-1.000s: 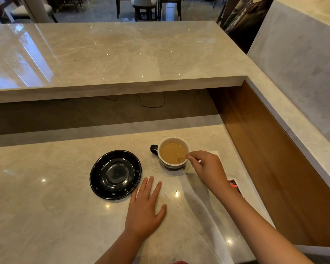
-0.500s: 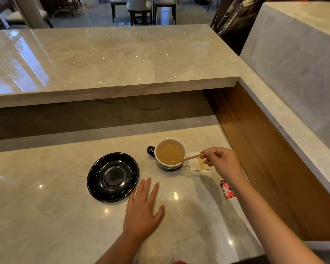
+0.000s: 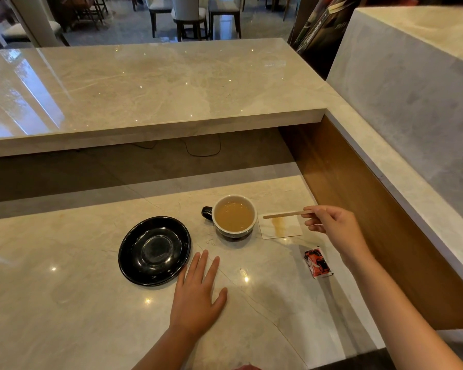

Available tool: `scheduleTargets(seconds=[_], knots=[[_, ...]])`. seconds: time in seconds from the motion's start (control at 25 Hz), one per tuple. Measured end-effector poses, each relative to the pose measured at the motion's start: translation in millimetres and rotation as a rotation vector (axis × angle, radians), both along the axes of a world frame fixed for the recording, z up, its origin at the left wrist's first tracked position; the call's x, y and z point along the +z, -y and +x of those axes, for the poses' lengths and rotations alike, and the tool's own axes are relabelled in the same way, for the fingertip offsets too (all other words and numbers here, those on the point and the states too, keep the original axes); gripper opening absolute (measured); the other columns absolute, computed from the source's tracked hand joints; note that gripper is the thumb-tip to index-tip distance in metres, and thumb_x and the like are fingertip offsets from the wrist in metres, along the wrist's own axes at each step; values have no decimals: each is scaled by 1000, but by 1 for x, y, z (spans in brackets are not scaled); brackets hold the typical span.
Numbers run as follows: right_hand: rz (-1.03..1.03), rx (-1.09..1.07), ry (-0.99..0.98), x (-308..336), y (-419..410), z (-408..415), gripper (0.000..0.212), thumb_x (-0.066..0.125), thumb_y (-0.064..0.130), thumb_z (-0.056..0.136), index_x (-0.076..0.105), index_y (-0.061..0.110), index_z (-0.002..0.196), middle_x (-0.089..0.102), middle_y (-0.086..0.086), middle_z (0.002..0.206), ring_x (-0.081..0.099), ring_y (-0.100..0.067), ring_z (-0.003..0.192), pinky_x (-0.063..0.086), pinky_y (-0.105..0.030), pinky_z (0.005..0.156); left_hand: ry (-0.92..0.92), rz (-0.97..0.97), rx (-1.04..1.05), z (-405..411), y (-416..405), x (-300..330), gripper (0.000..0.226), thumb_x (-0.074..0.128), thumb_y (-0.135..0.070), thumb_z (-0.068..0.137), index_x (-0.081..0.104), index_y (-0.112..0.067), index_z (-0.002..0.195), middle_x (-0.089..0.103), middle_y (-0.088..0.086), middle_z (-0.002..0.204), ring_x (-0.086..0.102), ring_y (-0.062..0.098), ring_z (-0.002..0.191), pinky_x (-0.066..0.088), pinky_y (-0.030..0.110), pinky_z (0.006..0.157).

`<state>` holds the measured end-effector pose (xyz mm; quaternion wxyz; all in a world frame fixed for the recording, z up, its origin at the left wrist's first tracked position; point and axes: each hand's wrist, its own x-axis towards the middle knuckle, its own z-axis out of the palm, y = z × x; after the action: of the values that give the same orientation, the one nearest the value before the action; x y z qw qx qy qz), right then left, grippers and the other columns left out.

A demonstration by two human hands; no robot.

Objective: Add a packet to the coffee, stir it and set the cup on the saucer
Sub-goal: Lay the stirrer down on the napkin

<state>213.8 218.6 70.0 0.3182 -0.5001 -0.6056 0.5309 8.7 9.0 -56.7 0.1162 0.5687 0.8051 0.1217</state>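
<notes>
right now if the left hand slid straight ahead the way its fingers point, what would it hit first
Probably the cup. The left hand lies flat on the counter, fingers aimed forward and slightly right, which seems to pass just right of the saucer. Depth is hard to judge, so it might graze the saucer's rim.

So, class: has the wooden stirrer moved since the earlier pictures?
Yes. The stirrer, held in the right hand, has left the cup and now sits to its right, over the stained napkin.
</notes>
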Motion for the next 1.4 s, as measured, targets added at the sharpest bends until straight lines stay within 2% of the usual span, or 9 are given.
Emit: scheduleTargets(seconds=[0.12,0.2,0.32,0.48,0.56,0.68,0.92,1.12,1.4], knots=[[116,71,112,-5,4,7,23,46,9,92,69,15,93,68,3,83,62,-11,72,50,-19,62,-12,-12,-1,0,0,0,68,32,-57,91,-3,-35,144,-9,-4,155,-19,12,137,-3,40,113],[319,109,255,-10,10,9,20,51,9,91,68,13,99,67,7,89,61,-9,77,47,-20,68,-9,-9,2,0,0,0,68,33,-57,90,-2,-34,144,-9,-4,155,-20,11,137,-3,40,113],[798,266,479,-23,16,16,19,60,0,84,66,3,102,70,-8,95,63,-21,88,51,-32,77,-8,-10,2,0,1,0,69,34,-56,90,-3,-35,144,-9,-4,155,-22,11,136,-4,39,113],[1010,423,644,-46,28,24,36,69,-5,74,62,0,108,70,-17,100,66,-29,89,59,-39,69,19,17,7,0,0,0,69,40,-54,90,4,-34,145,-4,-3,155,-17,13,137,-3,40,112],[983,485,688,-60,33,29,39,67,-3,74,60,2,113,69,-16,105,66,-29,93,59,-40,71,22,24,7,0,1,0,69,42,-53,90,6,-33,145,-2,-2,155,-15,13,138,-2,41,112],[834,525,676,-74,38,38,39,58,2,83,54,8,121,64,-11,119,60,-26,109,50,-39,91,25,30,7,0,0,0,69,43,-53,90,7,-33,145,0,-1,156,-13,14,139,0,42,112],[1031,553,770,-85,50,38,47,81,14,64,64,8,107,71,-8,104,68,-21,93,55,-29,77,23,27,-4,0,0,0,68,42,-52,90,6,-32,145,-1,0,156,-12,15,139,2,43,114],[1055,538,834,-96,55,42,39,69,27,79,62,10,113,69,-5,112,65,-21,103,51,-35,87,29,57,-8,0,0,0,67,42,-51,88,16,-28,146,7,1,155,-5,17,140,7,44,114],[870,515,793,-89,56,36,35,53,31,85,59,13,115,66,-5,116,61,-23,107,45,-36,93,19,45,-7,-1,1,-3,67,39,-54,89,10,-31,146,1,-2,155,-10,14,140,3,42,113]])
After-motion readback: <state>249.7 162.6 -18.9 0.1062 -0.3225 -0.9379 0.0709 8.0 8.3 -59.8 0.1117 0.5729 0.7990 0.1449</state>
